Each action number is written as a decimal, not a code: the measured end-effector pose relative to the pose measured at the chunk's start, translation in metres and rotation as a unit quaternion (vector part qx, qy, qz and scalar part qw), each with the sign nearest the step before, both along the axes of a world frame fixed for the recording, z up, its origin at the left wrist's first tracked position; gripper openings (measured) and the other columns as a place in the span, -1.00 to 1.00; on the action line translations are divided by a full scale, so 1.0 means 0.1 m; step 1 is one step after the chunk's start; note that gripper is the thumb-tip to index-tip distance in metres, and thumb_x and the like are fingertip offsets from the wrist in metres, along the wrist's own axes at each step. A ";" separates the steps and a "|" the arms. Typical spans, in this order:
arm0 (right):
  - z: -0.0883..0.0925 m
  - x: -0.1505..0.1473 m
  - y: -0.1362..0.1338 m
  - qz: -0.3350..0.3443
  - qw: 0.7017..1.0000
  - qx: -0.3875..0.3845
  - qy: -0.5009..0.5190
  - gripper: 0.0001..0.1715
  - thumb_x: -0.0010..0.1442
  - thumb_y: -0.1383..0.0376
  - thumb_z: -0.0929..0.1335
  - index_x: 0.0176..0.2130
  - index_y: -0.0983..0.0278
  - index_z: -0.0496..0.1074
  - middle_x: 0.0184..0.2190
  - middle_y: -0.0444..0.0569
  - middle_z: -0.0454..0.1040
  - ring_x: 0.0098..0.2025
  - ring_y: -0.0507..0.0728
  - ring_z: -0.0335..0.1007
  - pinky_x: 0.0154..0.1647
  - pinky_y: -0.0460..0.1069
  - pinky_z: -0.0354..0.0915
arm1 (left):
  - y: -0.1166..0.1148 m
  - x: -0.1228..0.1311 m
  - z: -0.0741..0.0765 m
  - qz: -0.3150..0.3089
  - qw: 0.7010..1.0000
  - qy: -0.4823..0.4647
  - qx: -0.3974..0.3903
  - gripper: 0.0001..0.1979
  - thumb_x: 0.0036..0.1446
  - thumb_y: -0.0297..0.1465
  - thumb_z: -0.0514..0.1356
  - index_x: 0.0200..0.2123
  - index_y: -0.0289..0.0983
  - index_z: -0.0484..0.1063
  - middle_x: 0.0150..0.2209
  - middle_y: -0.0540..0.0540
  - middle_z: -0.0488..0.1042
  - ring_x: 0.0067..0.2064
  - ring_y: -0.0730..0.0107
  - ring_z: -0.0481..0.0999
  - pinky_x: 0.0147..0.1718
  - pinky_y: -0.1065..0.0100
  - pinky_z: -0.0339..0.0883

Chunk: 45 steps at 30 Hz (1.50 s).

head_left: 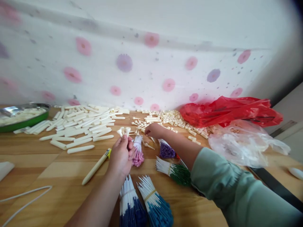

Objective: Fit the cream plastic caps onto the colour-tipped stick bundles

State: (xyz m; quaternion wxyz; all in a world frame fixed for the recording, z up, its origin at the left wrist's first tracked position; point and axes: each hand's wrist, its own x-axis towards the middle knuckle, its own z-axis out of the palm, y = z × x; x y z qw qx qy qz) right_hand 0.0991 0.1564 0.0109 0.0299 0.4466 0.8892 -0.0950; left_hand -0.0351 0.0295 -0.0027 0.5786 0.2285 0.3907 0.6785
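on the wooden table: my left hand grips several cream tips; right hand closes on loose ones; one pen assembled, barrels mostly unfilled

Bright, soft daylight with faint shadows; the edges bend and blur, dark vignette at the right corners, centre sharp.

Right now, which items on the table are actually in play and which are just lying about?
In play:
left hand gripping small cream tips
right hand on loose cream tips
pink refill bundle

Lying about:
cream barrels
green tray
red bag
clear bag
blue refill bundles
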 end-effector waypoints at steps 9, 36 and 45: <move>-0.16 -0.20 -0.01 -0.002 0.987 -0.047 -0.152 -0.72 0.23 0.20 0.30 -0.13 0.34 0.39 -0.14 0.00 0.42 -0.14 0.11 0.39 -0.12 0.10 0.34 | -0.01 0.04 -0.05 -0.023 1.000 0.007 -0.006 -0.72 0.01 -0.20 0.22 -0.45 -0.28 0.26 -0.68 0.16 0.21 -0.76 0.70 0.07 -0.82 0.63 -0.14; 0.02 0.14 -0.46 0.094 0.995 0.031 0.034 -0.88 0.03 0.43 0.33 -0.38 0.34 0.49 -0.45 -0.02 0.50 -0.40 0.07 0.38 -0.40 -0.10 0.19 | -0.05 0.11 -0.09 -0.106 0.978 0.178 -0.013 -0.71 0.04 -0.15 0.14 -0.49 -0.26 0.24 -0.70 0.17 0.16 -0.75 0.68 0.01 -0.79 0.58 -0.14; 0.09 0.66 -1.09 0.053 0.833 0.071 0.546 -0.95 0.11 0.34 0.39 -0.37 0.29 0.49 -0.43 -0.04 0.48 -0.34 0.04 0.41 -0.30 -0.06 0.32 | -0.11 0.15 -0.19 -0.145 0.889 0.430 0.056 -0.66 0.14 -0.12 0.03 -0.50 -0.25 0.30 -0.66 0.09 0.22 -0.61 0.50 0.23 -0.63 0.47 0.07</move>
